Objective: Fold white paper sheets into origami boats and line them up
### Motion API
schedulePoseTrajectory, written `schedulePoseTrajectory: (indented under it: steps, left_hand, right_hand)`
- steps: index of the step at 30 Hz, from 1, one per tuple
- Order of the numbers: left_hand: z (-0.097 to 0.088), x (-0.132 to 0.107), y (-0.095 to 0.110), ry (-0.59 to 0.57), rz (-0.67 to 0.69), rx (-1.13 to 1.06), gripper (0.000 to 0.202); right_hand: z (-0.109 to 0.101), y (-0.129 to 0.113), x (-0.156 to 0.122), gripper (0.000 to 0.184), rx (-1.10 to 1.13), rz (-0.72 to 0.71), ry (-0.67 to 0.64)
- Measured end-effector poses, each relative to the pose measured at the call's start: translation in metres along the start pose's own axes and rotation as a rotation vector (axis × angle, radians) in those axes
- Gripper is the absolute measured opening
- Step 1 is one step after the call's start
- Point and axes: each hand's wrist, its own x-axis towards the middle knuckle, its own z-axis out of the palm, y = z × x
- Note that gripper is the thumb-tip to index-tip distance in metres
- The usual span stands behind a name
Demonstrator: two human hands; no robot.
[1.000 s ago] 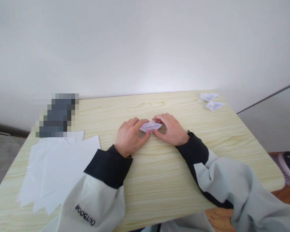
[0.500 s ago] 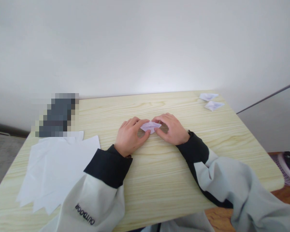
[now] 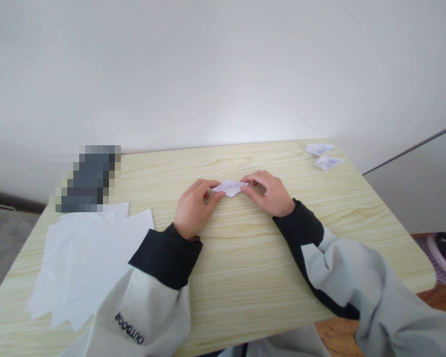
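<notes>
A small folded paper boat [image 3: 230,188], white and pointed at both ends, is held above the middle of the table. My left hand [image 3: 196,206] pinches its left tip between thumb and fingers. The right tip is in the pinch of my right hand [image 3: 269,192]. Two more folded paper boats, a rear one [image 3: 319,148] and a nearer one [image 3: 327,162], lie close together at the table's back right corner.
Loose white paper sheets [image 3: 104,253] overlap on the left of the wooden table [image 3: 238,277]. Behind them lies a dark pixelated object [image 3: 91,178]. A white wall [image 3: 223,74] borders the far edge. A pink basket [image 3: 436,258] stands on the floor at right.
Both hands have shifted outward to the tips of the paper boat, uncovering more of its middle. The boat has moved slightly away from me.
</notes>
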Motion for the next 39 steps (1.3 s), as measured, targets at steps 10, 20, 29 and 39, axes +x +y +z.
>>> schedulePoseTrajectory:
  steps: [10, 20, 29, 39]
  left_hand:
    - [-0.0054, 0.0001, 0.0058, 0.038, -0.141, -0.123, 0.022]
    - [-0.0038, -0.0016, 0.0002, 0.048, -0.109, -0.183, 0.023]
    - [-0.0041, -0.0007, 0.0025, 0.100, -0.153, -0.143, 0.019]
    - [-0.0044, -0.0009, 0.0021, 0.092, -0.082, -0.077, 0.018]
  right_hand:
    - [-0.0026, 0.0079, -0.0013, 0.017, 0.071, 0.118, 0.088]
    - [-0.0016, 0.0037, 0.0005, 0.013, 0.099, 0.061, 0.076]
    - [-0.0005, 0.0078, 0.0001, 0.013, 0.241, 0.243, 0.104]
    - [0.0007, 0.0078, 0.0007, 0.012, 0.183, 0.138, 0.084]
